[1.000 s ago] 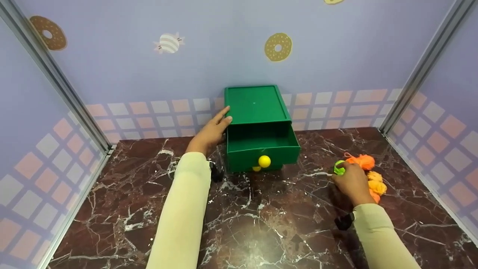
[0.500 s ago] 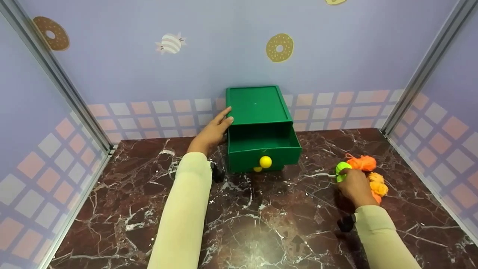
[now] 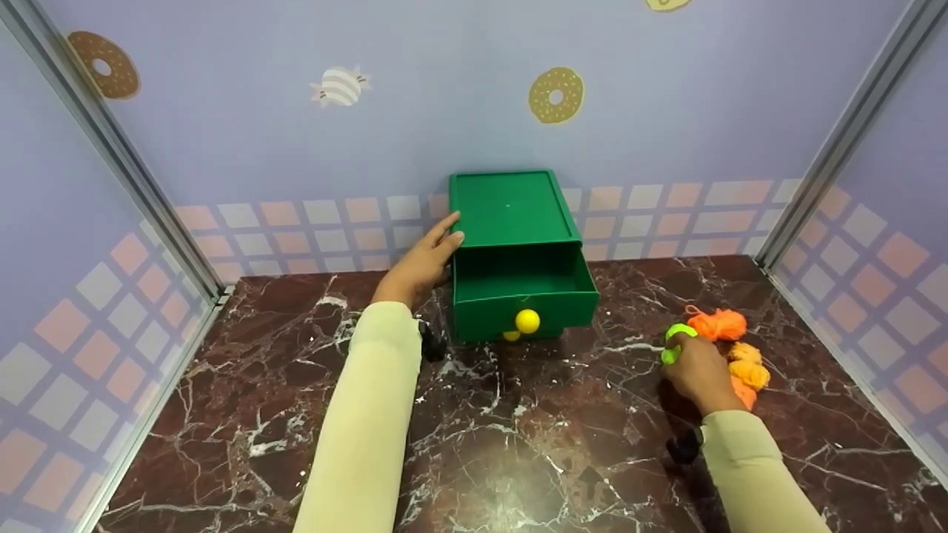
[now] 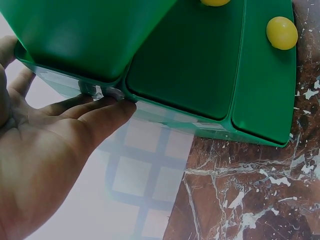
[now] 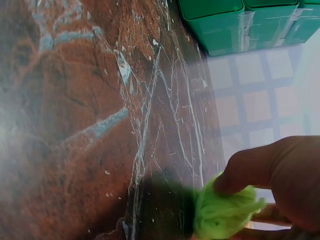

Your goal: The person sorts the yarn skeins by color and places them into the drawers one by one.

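A green plastic drawer cabinet [image 3: 511, 207] stands against the back wall, its top drawer [image 3: 481, 312] pulled out and bare inside. Along the cabinet's left side lies my left hand [image 3: 422, 265], thumb at the upper edge; in the left wrist view its extended fingers [image 4: 107, 117] touch the side wall. At the right, my right hand [image 3: 700, 370] pinches a neon-green yarn ball [image 5: 220, 212] between thumb and fingers, low over the tabletop. Beside that hand lie an orange yarn ball [image 3: 720, 324], a yellow one [image 3: 749, 366] and another orange one [image 3: 743, 394], partly hidden.
Yellow ball-shaped knobs [image 3: 527, 320] stick out from the drawer fronts. The dark red marbled tabletop [image 3: 533, 444] spreads in front of the cabinet. Patterned panels enclose it at the back [image 3: 444, 111] and on both sides.
My right hand has taken the green yarn ball into its fingers and shifted very slightly. The left hand keeps its place on the cabinet.
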A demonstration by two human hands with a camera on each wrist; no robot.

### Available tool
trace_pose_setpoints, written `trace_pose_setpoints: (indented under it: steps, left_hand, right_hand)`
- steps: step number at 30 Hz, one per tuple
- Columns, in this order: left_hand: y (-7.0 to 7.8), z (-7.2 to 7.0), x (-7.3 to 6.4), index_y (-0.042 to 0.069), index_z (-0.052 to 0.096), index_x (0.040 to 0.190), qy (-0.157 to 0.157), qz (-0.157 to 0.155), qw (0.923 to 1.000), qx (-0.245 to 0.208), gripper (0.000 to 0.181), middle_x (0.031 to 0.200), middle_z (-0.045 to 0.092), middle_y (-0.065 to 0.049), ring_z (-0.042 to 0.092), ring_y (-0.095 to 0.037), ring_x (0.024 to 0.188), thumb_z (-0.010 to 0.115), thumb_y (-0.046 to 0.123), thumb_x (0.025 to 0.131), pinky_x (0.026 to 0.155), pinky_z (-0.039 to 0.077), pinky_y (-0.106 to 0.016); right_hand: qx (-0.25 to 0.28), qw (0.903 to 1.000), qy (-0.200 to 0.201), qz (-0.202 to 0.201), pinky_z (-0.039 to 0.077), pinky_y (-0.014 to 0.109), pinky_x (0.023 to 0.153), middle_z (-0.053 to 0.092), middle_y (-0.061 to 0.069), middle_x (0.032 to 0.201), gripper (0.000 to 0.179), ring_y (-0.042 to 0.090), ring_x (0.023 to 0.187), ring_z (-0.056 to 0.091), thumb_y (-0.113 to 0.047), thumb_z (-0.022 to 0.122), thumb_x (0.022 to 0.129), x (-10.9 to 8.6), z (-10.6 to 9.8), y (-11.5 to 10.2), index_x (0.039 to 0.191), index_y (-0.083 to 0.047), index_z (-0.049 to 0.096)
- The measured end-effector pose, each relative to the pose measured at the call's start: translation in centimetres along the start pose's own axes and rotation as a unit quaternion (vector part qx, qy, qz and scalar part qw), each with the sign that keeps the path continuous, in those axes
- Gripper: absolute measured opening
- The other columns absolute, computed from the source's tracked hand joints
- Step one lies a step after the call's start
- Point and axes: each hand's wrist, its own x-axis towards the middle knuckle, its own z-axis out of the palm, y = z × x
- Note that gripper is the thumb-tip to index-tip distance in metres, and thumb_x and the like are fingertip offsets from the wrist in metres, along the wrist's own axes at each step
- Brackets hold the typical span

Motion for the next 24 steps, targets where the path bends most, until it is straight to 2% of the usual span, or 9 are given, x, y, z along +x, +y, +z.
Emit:
trace_pose_setpoints:
  steps: [5,10,17,24]
  left_hand:
    - [-0.1,0.1,0.1,0.051,0.023,0.150,0.006,0.000,1.0000,-0.005,0.055,0.165,0.006,0.004,0.016,-0.026,0.151,0.046,0.045,0.100,0.116,0.030,-0.049]
    - [-0.1,0.1,0.2,0.050,0.022,0.150,0.009,0.002,0.9999,-0.008,0.055,0.165,0.004,0.003,0.017,-0.026,0.150,0.046,0.045,0.100,0.116,0.030,-0.049]
    - [-0.1,0.1,0.2,0.050,0.022,0.150,0.009,0.002,0.9999,-0.011,0.055,0.165,0.007,0.002,0.019,-0.026,0.150,0.046,0.044,0.100,0.116,0.032,-0.047]
    - [-0.2,0.1,0.1,0.050,0.023,0.150,0.009,0.001,0.9998,-0.016,0.055,0.165,0.007,0.002,0.018,-0.028,0.150,0.046,0.044,0.100,0.115,0.032,-0.048]
  right_hand:
    - [0.014,0.9995,0.027,-0.007,0.047,0.050,0.069,0.063,0.024,0.094,0.040,0.034,0.079,0.057,-0.010,0.069,0.075,-0.1,-0.1,-0.2,0.112,0.004,0.062]
    - [0.020,0.9989,0.042,-0.009,0.047,0.053,0.070,0.063,0.025,0.096,0.038,0.037,0.081,0.058,-0.011,0.068,0.077,0.0,-0.4,-1.0,0.111,0.003,0.061]
    - [0.040,0.9959,0.079,-0.020,0.046,0.057,0.077,0.061,0.028,0.109,0.038,0.041,0.092,0.058,-0.012,0.066,0.080,-0.1,-1.3,-2.4,0.115,0.001,0.061]
    - [0.064,0.9935,0.090,-0.026,0.046,0.059,0.085,0.056,0.027,0.119,0.039,0.042,0.099,0.057,-0.013,0.068,0.084,-0.2,-2.1,-3.8,0.121,-0.001,0.060]
